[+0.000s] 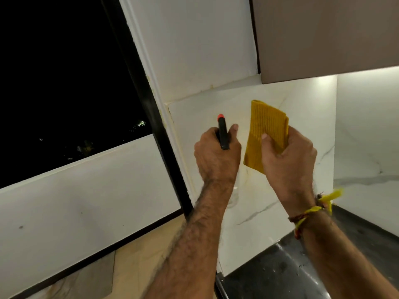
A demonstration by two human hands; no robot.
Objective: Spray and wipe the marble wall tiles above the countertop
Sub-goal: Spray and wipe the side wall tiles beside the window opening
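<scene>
A person's left hand point(217, 152) is gripping a black, red-tipped spray bottle point(222, 132) aimed at the white marble wall tiles point(216, 111), while, at three o'clock, the right hand point(289, 154) is pinching a folded yellow cloth point(266, 130), ready for wiping.

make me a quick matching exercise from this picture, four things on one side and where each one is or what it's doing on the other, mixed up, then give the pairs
Things:
1. spray nozzle
2. yellow cloth
3. dark countertop
4. brown cabinet

Places or states:
A. at the lower right, below the marble tiles
B. gripped in the left hand, its red tip aimed at the wall
C. at the upper right, above the tiles
D. folded, held in the right hand

Pairs: 1-B, 2-D, 3-A, 4-C
</scene>
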